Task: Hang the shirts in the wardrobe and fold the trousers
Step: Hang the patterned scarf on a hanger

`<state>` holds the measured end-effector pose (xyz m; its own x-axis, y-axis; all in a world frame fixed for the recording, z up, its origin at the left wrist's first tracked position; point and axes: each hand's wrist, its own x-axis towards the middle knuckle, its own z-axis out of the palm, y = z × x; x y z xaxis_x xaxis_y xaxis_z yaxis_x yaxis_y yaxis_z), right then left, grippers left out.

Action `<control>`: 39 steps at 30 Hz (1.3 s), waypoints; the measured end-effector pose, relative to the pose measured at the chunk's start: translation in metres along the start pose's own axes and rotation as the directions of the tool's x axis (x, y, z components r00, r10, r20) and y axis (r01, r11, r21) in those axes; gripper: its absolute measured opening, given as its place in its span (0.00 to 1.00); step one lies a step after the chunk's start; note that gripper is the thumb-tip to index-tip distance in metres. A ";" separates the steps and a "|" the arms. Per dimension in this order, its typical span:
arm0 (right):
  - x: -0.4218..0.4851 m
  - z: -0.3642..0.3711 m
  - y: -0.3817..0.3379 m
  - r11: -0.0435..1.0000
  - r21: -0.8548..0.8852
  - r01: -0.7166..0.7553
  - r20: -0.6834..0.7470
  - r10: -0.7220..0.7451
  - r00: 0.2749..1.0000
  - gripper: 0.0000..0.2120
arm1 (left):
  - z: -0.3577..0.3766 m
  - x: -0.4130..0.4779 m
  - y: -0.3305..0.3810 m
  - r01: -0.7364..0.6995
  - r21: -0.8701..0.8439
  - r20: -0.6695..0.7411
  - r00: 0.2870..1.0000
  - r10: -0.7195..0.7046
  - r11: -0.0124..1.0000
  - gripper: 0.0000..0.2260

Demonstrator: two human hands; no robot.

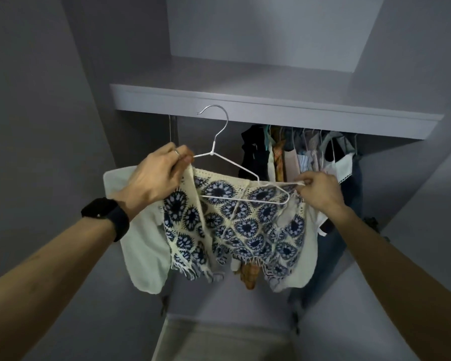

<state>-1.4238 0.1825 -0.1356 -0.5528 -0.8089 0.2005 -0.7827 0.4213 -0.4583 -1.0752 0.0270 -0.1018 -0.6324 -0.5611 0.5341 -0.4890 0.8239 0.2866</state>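
So the big grey wardrobe fills pretty much everything, with its grey shelf running across at 12 o'clock. Under the shelf, at about 2 o'clock, a packed row of hung clothes in dark, tan and pale colours. Dead centre is the cream crochet top with dark blue flower rounds and a fringed hem, draped over a thin white wire hanger held up in the air, hook pointing to 12 o'clock in front of the shelf edge. A plain off-white cloth hangs behind it at 8 o'clock. Left hand, at 10 o'clock, has fingers curled, pinching the top's edge at the hanger's left end. Right hand, at 3 o'clock, pinches a thin cream strap by the right end. Black smartwatch on the left wrist, silver ring on a left finger.
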 end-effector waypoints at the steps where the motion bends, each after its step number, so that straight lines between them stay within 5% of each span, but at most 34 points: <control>1: 0.002 -0.003 -0.002 0.999 0.053 0.000 0.026 -0.001 1.000 0.07 | 0.000 -0.002 0.001 0.006 -0.004 0.001 1.000 -0.006 1.000 0.11; 9: 0.018 -0.004 -0.039 0.965 0.252 -0.075 0.225 0.017 0.974 0.02 | 0.033 -0.008 0.033 0.142 0.114 0.020 0.989 -0.145 0.983 0.11; 14: 0.018 0.000 -0.038 0.963 0.255 -0.090 0.261 0.021 0.965 0.10 | 0.042 -0.011 0.036 0.220 0.176 -0.043 0.976 -0.216 0.960 0.08; 24: -0.035 0.017 -0.103 0.896 0.440 0.053 -0.006 -0.056 0.998 0.14 | 0.072 -0.001 0.071 0.355 -0.007 -0.001 0.935 -0.355 0.935 0.12; 27: -0.078 0.043 -0.090 0.922 0.353 0.162 -0.138 -0.120 0.983 0.12 | 0.067 0.003 0.059 0.372 -0.087 -0.031 0.926 -0.376 0.924 0.13; 32: -0.113 0.091 -0.050 0.935 0.201 0.294 0.121 -0.321 0.939 0.13 | 0.063 -0.001 0.034 0.350 -0.051 -0.038 0.935 -0.352 0.935 0.13; 37: -0.094 0.071 -0.064 0.890 0.172 0.422 0.385 -0.455 0.803 0.12 | 0.069 -0.012 0.035 0.323 -0.128 -0.043 0.943 -0.331 0.938 0.12; 39: -0.072 0.050 -0.069 0.907 0.132 0.400 0.311 -0.421 0.852 0.13 | 0.065 -0.015 0.034 0.285 -0.186 -0.059 0.952 -0.300 0.940 0.11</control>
<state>-1.3162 0.1909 -0.1621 -0.0522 -0.9941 0.0948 -0.8931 0.0040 -0.4498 -1.1214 0.0578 -0.1514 -0.4199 -0.7767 0.4694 -0.5279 0.6298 0.5698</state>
